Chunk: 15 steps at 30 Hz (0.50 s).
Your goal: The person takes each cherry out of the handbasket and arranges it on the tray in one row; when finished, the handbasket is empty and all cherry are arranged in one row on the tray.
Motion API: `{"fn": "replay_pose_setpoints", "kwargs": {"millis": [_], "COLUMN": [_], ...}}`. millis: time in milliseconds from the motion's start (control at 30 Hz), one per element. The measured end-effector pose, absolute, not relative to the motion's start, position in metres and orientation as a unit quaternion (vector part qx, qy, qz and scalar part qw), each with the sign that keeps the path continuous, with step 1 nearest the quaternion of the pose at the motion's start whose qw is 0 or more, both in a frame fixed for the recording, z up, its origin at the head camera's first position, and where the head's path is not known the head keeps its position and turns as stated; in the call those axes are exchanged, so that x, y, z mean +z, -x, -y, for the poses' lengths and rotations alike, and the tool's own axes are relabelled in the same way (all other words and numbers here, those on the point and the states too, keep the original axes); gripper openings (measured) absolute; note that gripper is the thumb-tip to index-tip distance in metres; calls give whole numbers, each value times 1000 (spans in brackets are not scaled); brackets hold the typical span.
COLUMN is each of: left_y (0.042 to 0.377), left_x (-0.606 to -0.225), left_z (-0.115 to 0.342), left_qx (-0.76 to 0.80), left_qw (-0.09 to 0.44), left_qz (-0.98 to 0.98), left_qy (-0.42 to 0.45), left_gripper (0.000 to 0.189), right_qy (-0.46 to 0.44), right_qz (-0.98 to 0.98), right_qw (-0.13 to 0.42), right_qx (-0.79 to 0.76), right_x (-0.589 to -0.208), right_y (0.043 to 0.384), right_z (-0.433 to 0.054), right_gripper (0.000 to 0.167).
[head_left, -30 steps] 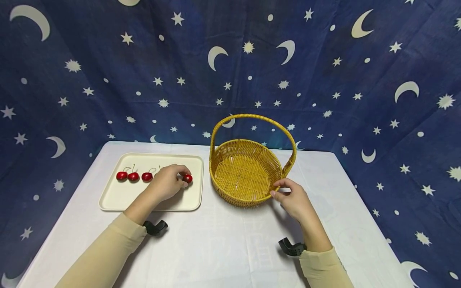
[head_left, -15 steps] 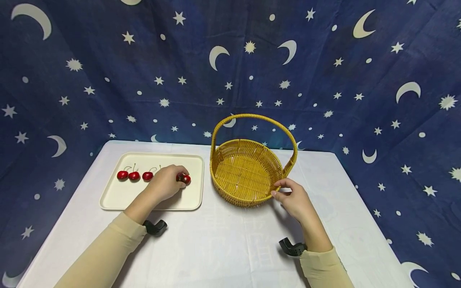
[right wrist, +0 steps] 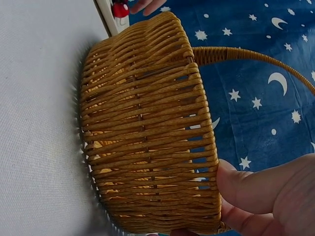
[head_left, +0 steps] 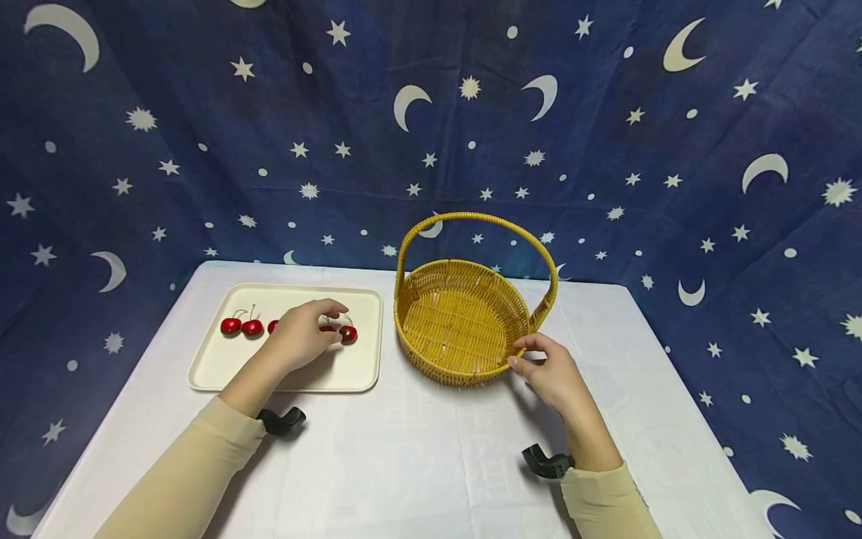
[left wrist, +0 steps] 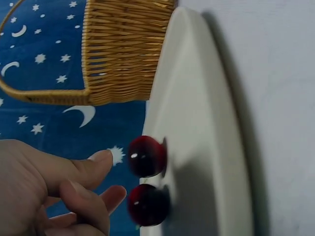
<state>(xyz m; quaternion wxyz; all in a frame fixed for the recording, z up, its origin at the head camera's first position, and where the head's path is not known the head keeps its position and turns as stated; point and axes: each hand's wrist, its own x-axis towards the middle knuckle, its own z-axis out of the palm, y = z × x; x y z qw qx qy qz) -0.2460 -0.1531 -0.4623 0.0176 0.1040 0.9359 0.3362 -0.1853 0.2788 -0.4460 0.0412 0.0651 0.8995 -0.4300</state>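
Observation:
My left hand (head_left: 299, 337) hovers over a cream tray (head_left: 353, 378), thumb and index finger parted with nothing between them. Just beyond its fingertips, a red cherry (head_left: 348, 334) lies on the tray; the left wrist view shows two cherries (left wrist: 147, 156) side by side, a small gap from the fingers. Farther left on the tray are more cherries (head_left: 252, 328) with thin stems, one partly covered by the hand. With thumb and fingers, my right hand (head_left: 554, 378) pinches the near right rim of a yellow-brown wicker basket (head_left: 454, 329), which stands upright on the table.
The basket's tall arched handle (head_left: 481, 217) rises above it. A white cloth covers the table (head_left: 404, 464), and a dark blue curtain (head_left: 337, 97) with moons and stars hangs behind. Each wrist wears a black bracket (head_left: 547, 463).
The left hand shifts the rightmost cherry slightly left, lets it go, and draws back left with fingers parted. The right hand stays on the basket rim.

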Motion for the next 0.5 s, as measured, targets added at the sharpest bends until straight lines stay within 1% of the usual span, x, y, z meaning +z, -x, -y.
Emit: {"fn": "replay_pose_setpoints", "kwargs": {"millis": [133, 200, 267, 400, 500], "left_y": [241, 237, 232, 220, 210], "left_x": [-450, -441, -432, -415, -404], "left_z": [160, 165, 169, 178, 182], "left_qx": [339, 339, 344, 355, 364], "left_qw": [7, -12, -44, -133, -186], "left_qz": [-936, -937, -936, -925, -913], "left_qy": [-98, -84, -65, -27, -7], "left_gripper": [43, 42, 41, 41, 46], "right_qy": [-59, -52, -44, -33, -34], "right_qz": [-897, -898, -899, -907, -919], "right_qw": [42, 42, 42, 40, 36], "right_qx": [-436, -435, -434, -418, -391], "right_x": [-446, -446, -445, -441, -431], "right_y": [185, 185, 185, 184, 180], "right_z": [-281, -283, -284, -287, -290], "right_gripper": [31, 32, 33, 37, 43]}}
